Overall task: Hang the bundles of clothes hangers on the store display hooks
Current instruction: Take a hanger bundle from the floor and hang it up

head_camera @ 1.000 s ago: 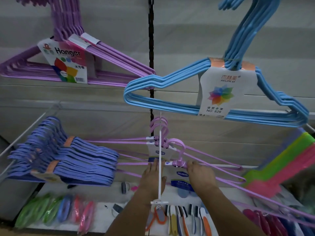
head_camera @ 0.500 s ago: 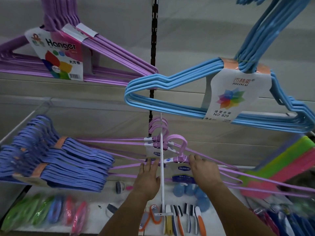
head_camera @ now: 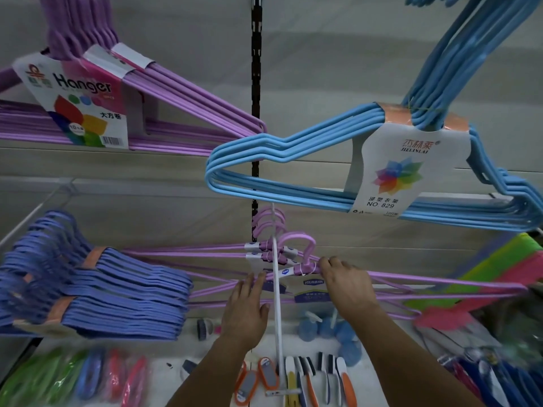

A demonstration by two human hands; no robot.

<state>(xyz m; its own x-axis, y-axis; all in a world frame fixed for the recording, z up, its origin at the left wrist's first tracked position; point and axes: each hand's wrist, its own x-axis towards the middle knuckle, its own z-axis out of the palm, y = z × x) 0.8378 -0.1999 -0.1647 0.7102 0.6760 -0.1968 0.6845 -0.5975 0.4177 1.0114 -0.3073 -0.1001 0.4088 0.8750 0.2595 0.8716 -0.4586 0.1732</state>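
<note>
Head view: at the centre, a white display hook runs from the wall toward the camera, with several lilac hanger bundles already hung on it by their hooks. The front lilac bundle sits nearest the camera, its pink-lilac hook curling over the rod just right of it. The right hand, at 3 o'clock of the rod, has its fingers curled round the neck of this front bundle beside its white-and-blue label. The left hand, at 9 o'clock of the rod, lies with fingers straight and together, the tips touching the left arm wires of the bundle; it clasps nothing.

At 1 to 3 o'clock a light-blue hanger bundle hangs high, wearing a white card printed "NO: 829". At 10 to 11 o'clock a purple hanger bundle hangs with a card reading "Hanger". At 8 to 9 o'clock, stacks of violet-blue hangers banded in orange hang on another rod. At 4 o'clock lie green and pink plastic items, blurred. At 6 o'clock, a lower shelf holds small brushes and blue bottles.
</note>
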